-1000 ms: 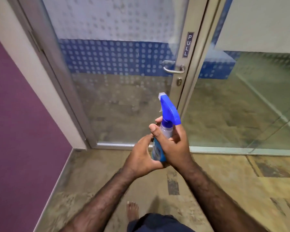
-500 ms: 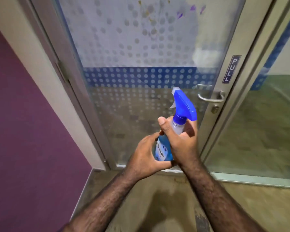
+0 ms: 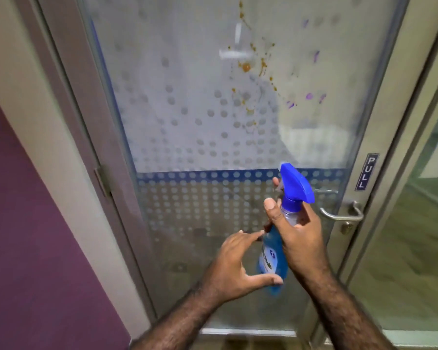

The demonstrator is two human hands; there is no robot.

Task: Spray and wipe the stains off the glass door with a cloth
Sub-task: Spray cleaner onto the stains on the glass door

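Standing before a glass door (image 3: 187, 137), we hold a spray bottle (image 3: 273, 251) up in front of its frosted, dotted panel. Farthest to the left of our fingers runs a purple wall (image 3: 31, 248), then a pale door frame with a metal hinge (image 3: 102, 181). Our left hand (image 3: 234, 270) is spread open just left of the bottle, index finger stretched toward the bottle's upper body and thumb reaching under its lower part; the palm holds nothing, and whether the fingertips touch the plastic we cannot tell. Right beside it, our right hand (image 3: 297, 239) is wrapped firmly around the bottle's neck, thumb raised along the near side, a fingertip showing past the blue trigger head (image 3: 295, 184). The bottle, filled with blue liquid, stands nearly upright with its nozzle aimed at the glass. High above our fingers, brown stains (image 3: 247, 66) splatter down the pane, with purple stains (image 3: 311, 96) just to their right. Further right of our right hand sit the metal door handle (image 3: 339, 214), a keyhole below it and a "PULL" sign (image 3: 367, 171) above it. Beyond that stands a second glass panel (image 3: 415, 236).
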